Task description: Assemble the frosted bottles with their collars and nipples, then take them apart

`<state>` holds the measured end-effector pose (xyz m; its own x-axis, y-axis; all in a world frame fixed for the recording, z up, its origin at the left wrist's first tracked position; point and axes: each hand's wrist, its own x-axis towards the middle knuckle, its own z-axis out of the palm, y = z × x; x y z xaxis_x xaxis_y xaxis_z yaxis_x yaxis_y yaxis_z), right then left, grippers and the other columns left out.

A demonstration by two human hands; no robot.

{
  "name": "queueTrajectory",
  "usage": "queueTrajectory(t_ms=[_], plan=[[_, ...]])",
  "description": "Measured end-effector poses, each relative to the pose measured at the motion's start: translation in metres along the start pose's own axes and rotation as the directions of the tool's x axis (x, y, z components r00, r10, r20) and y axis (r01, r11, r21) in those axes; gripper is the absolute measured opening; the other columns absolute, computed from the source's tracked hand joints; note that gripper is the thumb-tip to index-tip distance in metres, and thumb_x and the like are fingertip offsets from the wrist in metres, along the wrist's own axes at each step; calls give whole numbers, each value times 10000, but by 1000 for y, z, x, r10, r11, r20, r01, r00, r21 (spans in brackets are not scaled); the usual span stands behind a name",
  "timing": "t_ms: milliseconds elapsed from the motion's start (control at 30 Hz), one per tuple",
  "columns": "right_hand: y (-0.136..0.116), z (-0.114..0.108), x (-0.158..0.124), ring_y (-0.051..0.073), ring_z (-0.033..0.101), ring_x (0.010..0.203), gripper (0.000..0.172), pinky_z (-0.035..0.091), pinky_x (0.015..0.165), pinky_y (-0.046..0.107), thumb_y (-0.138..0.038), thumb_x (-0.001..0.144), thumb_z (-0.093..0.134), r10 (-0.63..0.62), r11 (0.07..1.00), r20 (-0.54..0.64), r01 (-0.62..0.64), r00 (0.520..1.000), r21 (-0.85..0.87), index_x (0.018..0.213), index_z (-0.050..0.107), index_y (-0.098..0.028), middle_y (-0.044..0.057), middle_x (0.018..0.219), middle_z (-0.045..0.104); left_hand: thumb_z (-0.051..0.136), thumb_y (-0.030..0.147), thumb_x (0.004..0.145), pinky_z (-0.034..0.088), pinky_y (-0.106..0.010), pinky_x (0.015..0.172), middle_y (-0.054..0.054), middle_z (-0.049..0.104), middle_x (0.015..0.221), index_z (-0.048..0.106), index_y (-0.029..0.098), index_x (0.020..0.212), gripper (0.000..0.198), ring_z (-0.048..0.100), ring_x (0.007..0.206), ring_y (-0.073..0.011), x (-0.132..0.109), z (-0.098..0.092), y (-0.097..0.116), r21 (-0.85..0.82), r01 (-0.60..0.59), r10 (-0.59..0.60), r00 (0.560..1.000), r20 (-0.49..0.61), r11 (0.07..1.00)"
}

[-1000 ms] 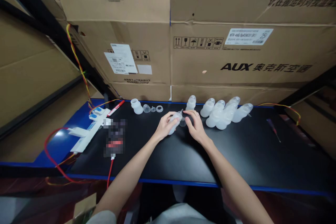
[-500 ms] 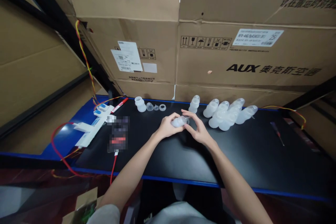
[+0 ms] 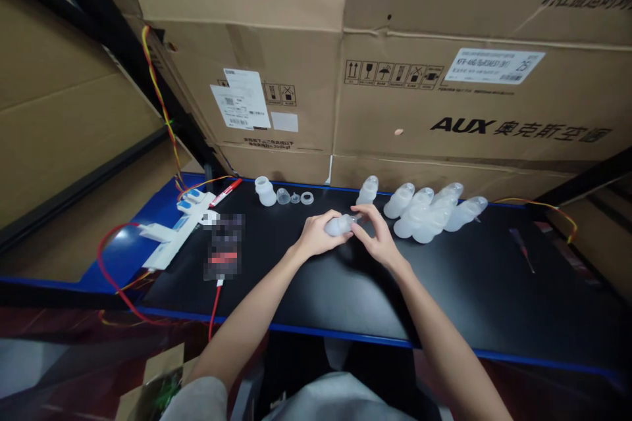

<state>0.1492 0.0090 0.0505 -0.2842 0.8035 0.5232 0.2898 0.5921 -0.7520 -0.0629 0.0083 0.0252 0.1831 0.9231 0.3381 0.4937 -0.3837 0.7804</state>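
My left hand [image 3: 318,234] is closed around a small frosted-white baby bottle [image 3: 336,226], which lies tilted with its top toward the right. At that top end my right hand [image 3: 375,235] pinches a clear cap [image 3: 359,216] between thumb and fingers. Fingers partly hide the cap, and I cannot tell whether it is seated on the bottle. Behind my hands, a capped bottle [image 3: 368,190] stands by itself near the table's back edge. Further left are an uncapped bottle [image 3: 265,191], a clear dome cap [image 3: 283,196], a small nipple-like piece [image 3: 295,198] and a white ring [image 3: 307,198].
Several capped bottles [image 3: 423,215] cluster at the back right of the black table [image 3: 340,296]. A screwdriver [image 3: 522,250] lies at far right. On the left are a power strip [image 3: 170,240], a red marker [image 3: 227,192] and a blurred-out phone-like device [image 3: 224,247] with a red cable. Cardboard boxes [image 3: 276,46] wall the back.
My right fingers have shifted slightly at the bottle's top, and the clear cap sits a little further right and up. My left hand keeps its hold. The camera view has moved slightly.
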Motion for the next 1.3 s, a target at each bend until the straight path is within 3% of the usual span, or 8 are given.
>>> queueTrajectory(t_ms=[133,367,600,733,900,1100,1200,1300], plan=[[5,2,-1,253,669,876,176,580,871,450,-408,1034,683,16,995,-14,-17,1000,-102,1096,747,-257,63,967,726,866,486,793,501,-312,791,-29,778,923,781,294,1086,361,689,766,-217,0,0,2,57,0,1,1000,-21,998],[-2,4,0,287,691,1038,191,588,949,496,-322,1077,581,-70,997,-3,70,998,-22,1157,748,-278,96,1097,714,876,518,777,493,-312,806,-24,765,911,786,288,1073,386,657,776,-211,1,-3,2,-65,2,-1,1000,5,998],[3,-9,4,288,681,1058,170,588,947,474,-410,1030,667,57,994,-213,-35,975,106,1092,756,-278,88,1109,712,878,498,774,514,-292,764,-43,753,912,774,191,1019,406,643,785,-183,5,-5,1,-335,79,-51,994,93,939],[2,-6,4,259,679,937,164,586,854,435,-369,1016,678,49,998,-154,-42,987,44,1112,771,-275,72,1068,731,905,501,743,530,-282,629,-42,741,917,715,180,1264,642,651,650,-158,5,-6,5,-582,200,-131,979,158,788],[-1,4,1,256,679,907,163,589,832,435,-333,1024,636,30,999,-114,-28,993,21,1092,765,-263,79,1067,750,901,521,757,491,-280,602,-23,684,756,738,147,1047,500,611,603,-150,4,-4,7,-582,216,-161,976,145,784],[4,6,-1,246,670,877,152,591,850,443,-311,1030,631,14,1000,-87,-16,996,-17,1100,758,-265,72,1053,737,869,499,799,534,-372,950,-67,653,1037,813,225,1077,394,658,960,-229,16,-31,-2,-198,-31,-19,970,-243,980],[8,8,-4,248,679,894,163,591,869,444,-296,1042,621,-15,999,-50,14,999,-30,1133,754,-273,74,1077,733,878,506,788,524,-376,963,-61,682,1048,789,248,1166,466,670,957,-238,19,-65,-17,67,23,6,919,-393,997],[11,11,-7,248,692,904,180,597,877,441,-291,1050,608,-23,999,-6,23,1000,-46,1163,748,-280,78,1108,727,865,541,801,489,-404,1018,-81,751,1076,759,226,1113,456,687,1039,-282,14,-102,-34,271,217,-12,801,-598,938]])
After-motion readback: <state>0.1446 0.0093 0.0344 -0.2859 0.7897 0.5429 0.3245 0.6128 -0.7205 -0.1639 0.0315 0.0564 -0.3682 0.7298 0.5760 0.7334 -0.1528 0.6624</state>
